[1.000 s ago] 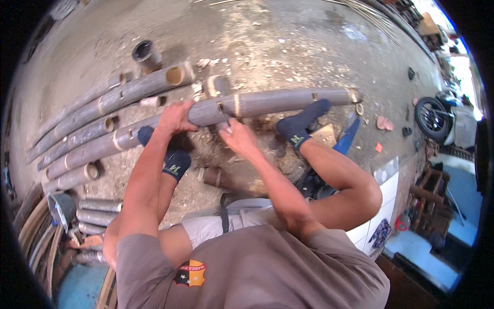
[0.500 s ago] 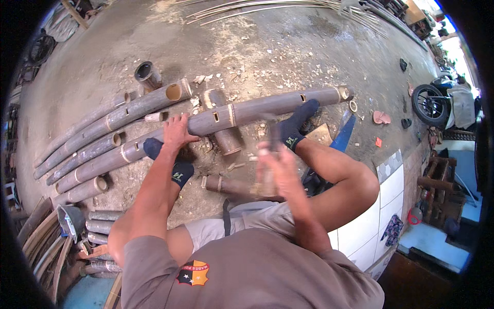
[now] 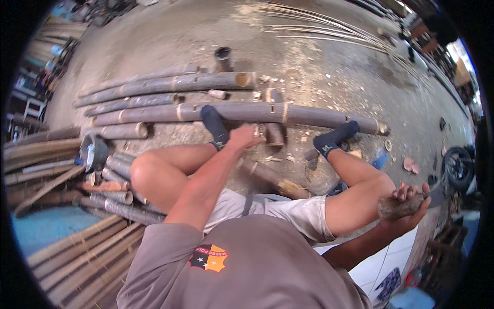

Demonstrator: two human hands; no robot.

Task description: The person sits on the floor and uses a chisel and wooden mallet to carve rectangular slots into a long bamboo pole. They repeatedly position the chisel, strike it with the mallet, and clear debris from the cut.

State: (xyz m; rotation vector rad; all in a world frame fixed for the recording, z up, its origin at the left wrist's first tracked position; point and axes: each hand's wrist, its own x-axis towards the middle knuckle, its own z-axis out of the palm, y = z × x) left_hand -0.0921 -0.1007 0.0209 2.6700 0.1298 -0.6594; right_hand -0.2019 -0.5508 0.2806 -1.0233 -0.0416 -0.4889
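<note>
A long brown bamboo pole (image 3: 319, 114) with cut slots lies crosswise on the floor. My left foot in a dark sock rests against it, and my right foot is also at its near side. My left hand (image 3: 246, 137) is just below the pole, fingers closed near a pale bit I cannot make out. Beside it is a short bamboo piece (image 3: 276, 135) crossing under the pole. Out at the right, above my knee, my right hand (image 3: 409, 208) grips the thick wooden handle (image 3: 399, 207) of a tool; its grey far end is blurred.
Other bamboo poles (image 3: 170, 84) lie at the left, with an upright bamboo cup (image 3: 223, 59) behind them. A short bamboo log (image 3: 275, 179) lies before my lap. A grey bucket (image 3: 95, 152) and stacked bamboo stand at left. Thin strips (image 3: 329, 31) lie far off; a wheel (image 3: 459, 169) is at right.
My left hand has left the pole's top and come down to its near side. My right hand has swung out to the right with the tool. The view has turned.
</note>
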